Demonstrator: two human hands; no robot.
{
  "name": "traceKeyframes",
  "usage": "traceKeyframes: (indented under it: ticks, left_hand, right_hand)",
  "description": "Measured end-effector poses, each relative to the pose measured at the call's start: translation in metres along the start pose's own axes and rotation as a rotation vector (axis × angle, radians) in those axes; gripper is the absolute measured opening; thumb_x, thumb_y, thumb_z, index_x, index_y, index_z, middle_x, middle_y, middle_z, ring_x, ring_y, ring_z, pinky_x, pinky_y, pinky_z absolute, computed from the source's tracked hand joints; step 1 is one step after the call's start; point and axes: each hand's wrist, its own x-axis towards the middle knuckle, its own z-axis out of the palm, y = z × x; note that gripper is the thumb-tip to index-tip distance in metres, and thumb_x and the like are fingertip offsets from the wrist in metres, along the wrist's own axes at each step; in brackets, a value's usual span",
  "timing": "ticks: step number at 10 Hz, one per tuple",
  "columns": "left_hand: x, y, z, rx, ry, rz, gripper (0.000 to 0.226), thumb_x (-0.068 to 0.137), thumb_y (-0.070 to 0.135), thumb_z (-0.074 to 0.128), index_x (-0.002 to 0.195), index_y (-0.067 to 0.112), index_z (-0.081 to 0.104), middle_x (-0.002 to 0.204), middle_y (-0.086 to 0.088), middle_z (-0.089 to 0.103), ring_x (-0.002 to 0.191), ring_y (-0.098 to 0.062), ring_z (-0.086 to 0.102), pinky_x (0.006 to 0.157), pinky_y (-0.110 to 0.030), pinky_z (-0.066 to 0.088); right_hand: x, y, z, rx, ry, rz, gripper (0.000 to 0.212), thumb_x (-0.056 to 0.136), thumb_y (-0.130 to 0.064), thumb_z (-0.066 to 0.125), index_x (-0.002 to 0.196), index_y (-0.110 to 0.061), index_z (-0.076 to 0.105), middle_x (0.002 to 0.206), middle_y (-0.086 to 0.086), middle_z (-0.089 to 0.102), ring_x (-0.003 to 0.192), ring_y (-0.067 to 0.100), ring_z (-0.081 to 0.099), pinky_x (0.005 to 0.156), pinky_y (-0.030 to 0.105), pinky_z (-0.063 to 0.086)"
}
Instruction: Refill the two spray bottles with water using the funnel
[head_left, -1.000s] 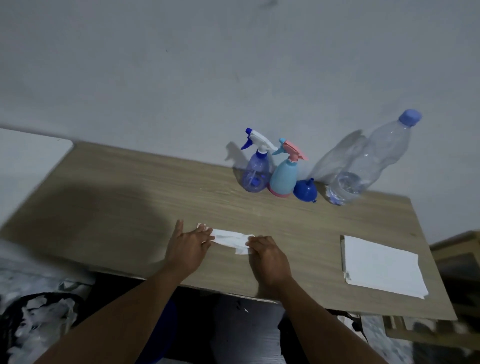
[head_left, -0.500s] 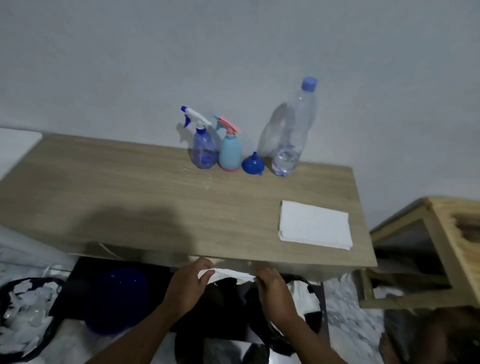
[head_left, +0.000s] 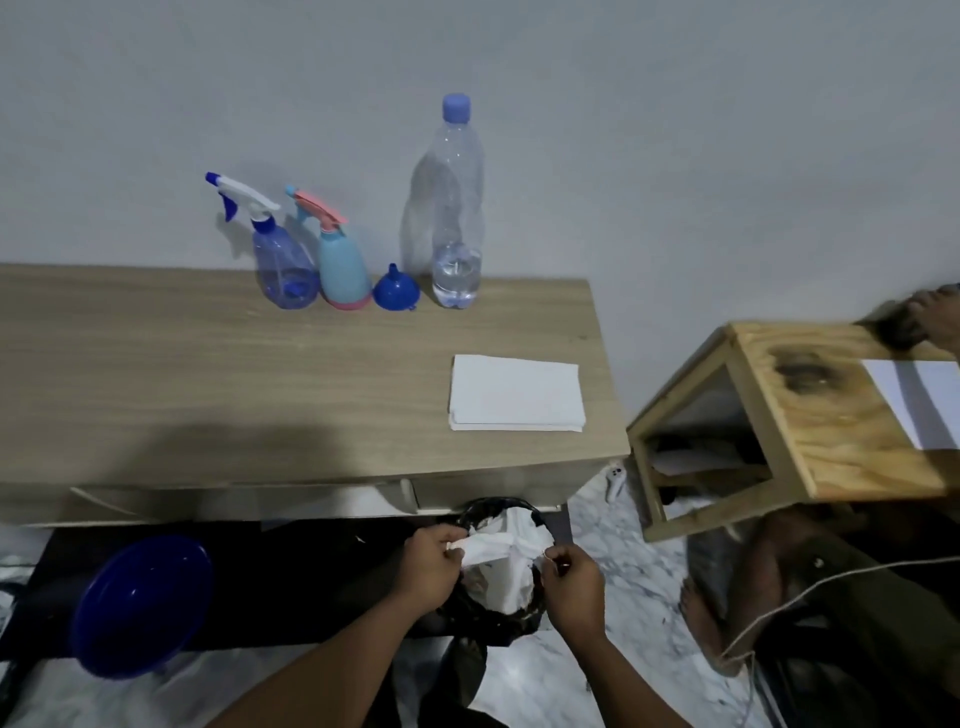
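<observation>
Carrying a crumpled tissue (head_left: 493, 551) from table (head_left: 260, 374) down to the bin (head_left: 475, 508) | left hand (head_left: 428, 566) and right hand (head_left: 574, 584) each pinch an end | funnel (head_left: 396, 293) set aside, refill likely finished

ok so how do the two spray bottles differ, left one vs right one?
The left bottle has a see-through violet-blue body; the right bottle is opaque light blue with a pink base. The left bottle has a white and blue trigger head; the right bottle has a pink one. The right bottle stands next to the funnel; the left bottle does not. Both stand upright, heads on, nozzles pointing left, at the back of the table.
</observation>
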Motion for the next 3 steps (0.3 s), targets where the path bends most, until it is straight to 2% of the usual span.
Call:
traceKeyframes:
  ticks: [1, 2, 3]
  left_hand:
    - [0.003, 0.012, 0.014, -0.016, -0.19, 0.04, 0.049, 0.09, -0.003, 0.061, 0.137, 0.011, 0.056, 0.131, -0.006, 0.064, 0.108, -0.01, 0.06, 0.084, -0.012, 0.045]
    - [0.003, 0.011, 0.021, 0.016, -0.272, 0.04, 0.065, 0.092, 0.0, 0.059, 0.149, 0.023, 0.039, 0.14, -0.003, 0.053, 0.108, -0.01, 0.054, 0.074, -0.008, 0.044]
    - [0.002, 0.006, 0.025, -0.013, -0.241, 0.059, 0.066, 0.091, -0.002, 0.061, 0.148, 0.022, 0.04, 0.142, 0.006, 0.048, 0.123, -0.007, 0.048, 0.088, -0.009, 0.037]
  right_hand:
    - [0.006, 0.006, -0.005, 0.009, -0.047, -0.028, 0.022, 0.093, -0.012, 0.064, 0.114, -0.013, 0.067, 0.081, 0.009, 0.073, 0.07, 0.013, 0.067, 0.067, 0.032, 0.054]
    - [0.008, 0.013, -0.006, -0.028, -0.096, -0.046, 0.038, 0.096, -0.013, 0.059, 0.135, -0.014, 0.058, 0.097, 0.014, 0.074, 0.084, 0.022, 0.07, 0.077, 0.037, 0.056]
    - [0.009, 0.021, -0.004, -0.021, -0.093, -0.031, 0.04, 0.097, -0.009, 0.057, 0.137, -0.015, 0.056, 0.106, 0.008, 0.072, 0.093, 0.02, 0.069, 0.075, 0.027, 0.053]
